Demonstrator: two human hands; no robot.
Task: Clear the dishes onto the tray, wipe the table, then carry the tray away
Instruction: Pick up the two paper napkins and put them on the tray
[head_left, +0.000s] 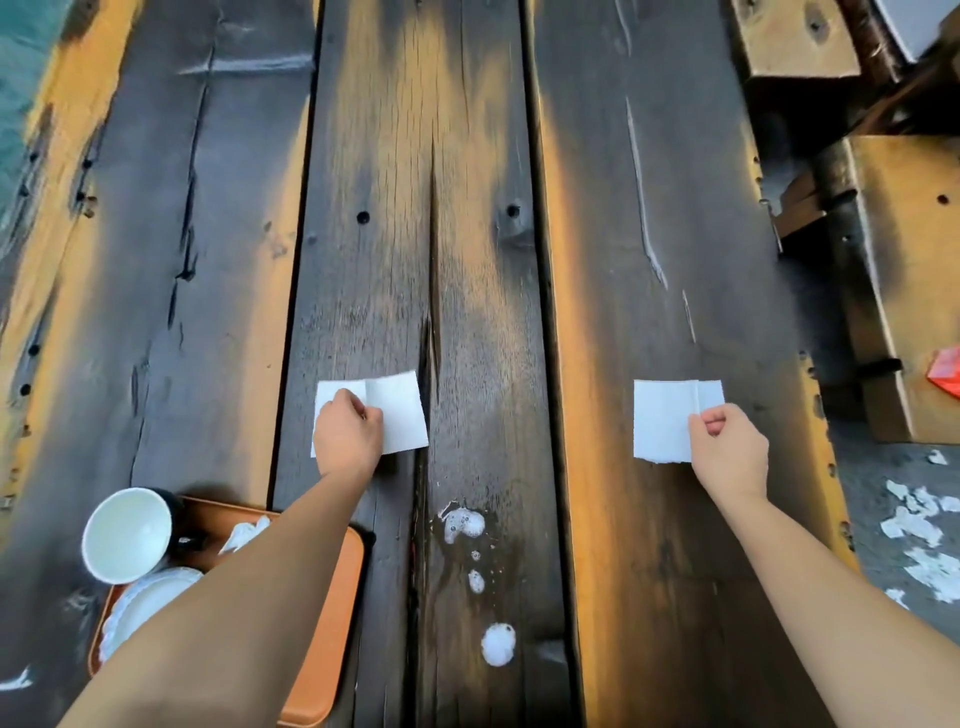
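Two white paper napkins lie on the dark plank table (623, 260). My left hand (347, 435) sits on the left napkin (400, 415) with curled fingers pinching it at its middle. My right hand (727, 447) pinches the right edge of the right napkin (662, 421). White foam blobs (465, 522) and a wet patch lie on the middle plank, nearer me than the napkins. At the lower left an orange tray (337, 597) holds a white cup (127, 535), a white scalloped plate (140, 608) and a crumpled tissue (244, 532), partly hidden by my left forearm.
A wooden bench (904, 291) runs along the table's right side, with a red packet (945, 371) on it. White paper scraps (919, 530) litter the grey ground at the lower right. Deep gaps run between the planks.
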